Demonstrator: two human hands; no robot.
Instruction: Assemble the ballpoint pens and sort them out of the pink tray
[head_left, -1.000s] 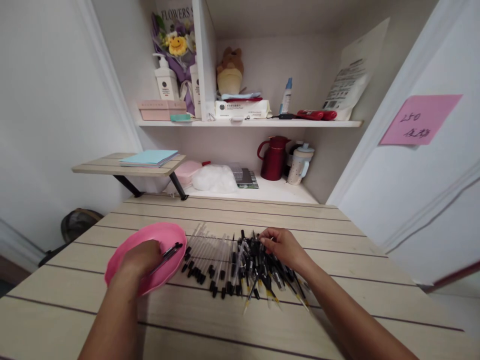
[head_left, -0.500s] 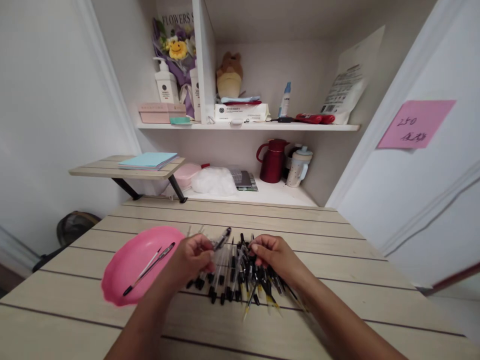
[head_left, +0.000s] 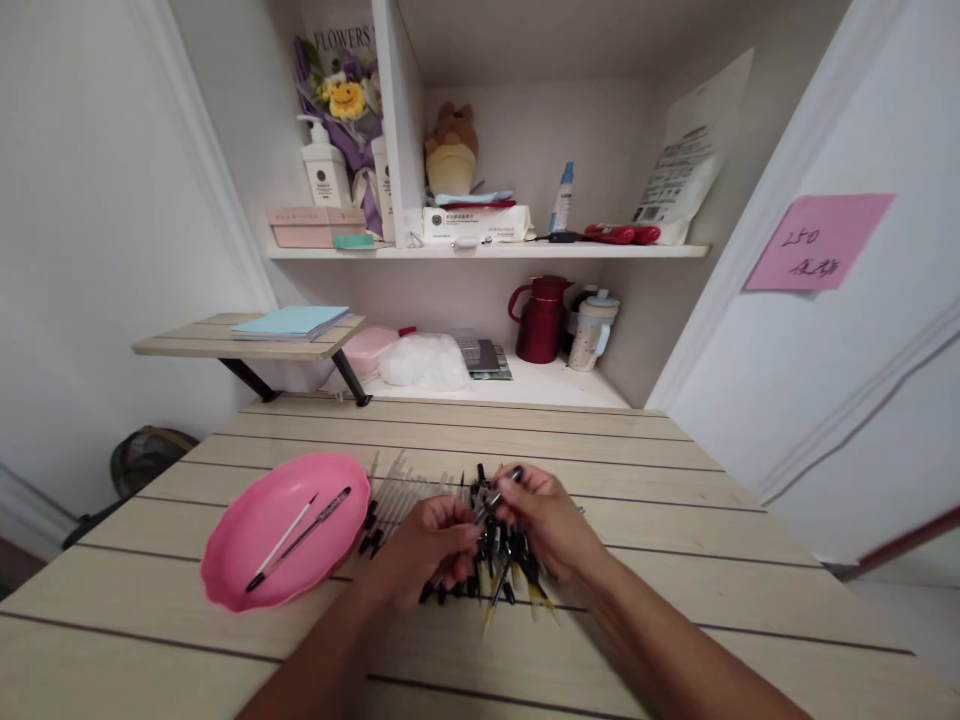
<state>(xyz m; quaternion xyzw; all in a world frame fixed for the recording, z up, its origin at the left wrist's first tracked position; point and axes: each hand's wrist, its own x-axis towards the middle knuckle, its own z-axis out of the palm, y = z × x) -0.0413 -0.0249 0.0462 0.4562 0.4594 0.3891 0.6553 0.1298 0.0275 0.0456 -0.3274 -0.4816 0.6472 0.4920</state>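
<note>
A heap of clear pens with black caps (head_left: 397, 505) lies on the wooden table (head_left: 570, 455). My left hand (head_left: 429, 545) is curled over the heap's middle, fingers closed round a pen. My right hand (head_left: 544, 520) meets it from the right, fingers pinched on a pen or cap whose dark end sticks up by the fingertips. To the left sits a pink bowl (head_left: 240, 560) holding one black pen (head_left: 300, 537) and a thin refill beside it.
A small raised shelf (head_left: 225, 345) with a blue notebook stands at the table's back left. Behind are alcove shelves with a red jug (head_left: 541, 318), a mug, bottles and a soft toy. A door with a pink note (head_left: 817, 240) is at the right.
My left hand left the pink bowl, dropping a pen there, and moved right onto the heap to meet my right hand. The right hand has lifted slightly.
</note>
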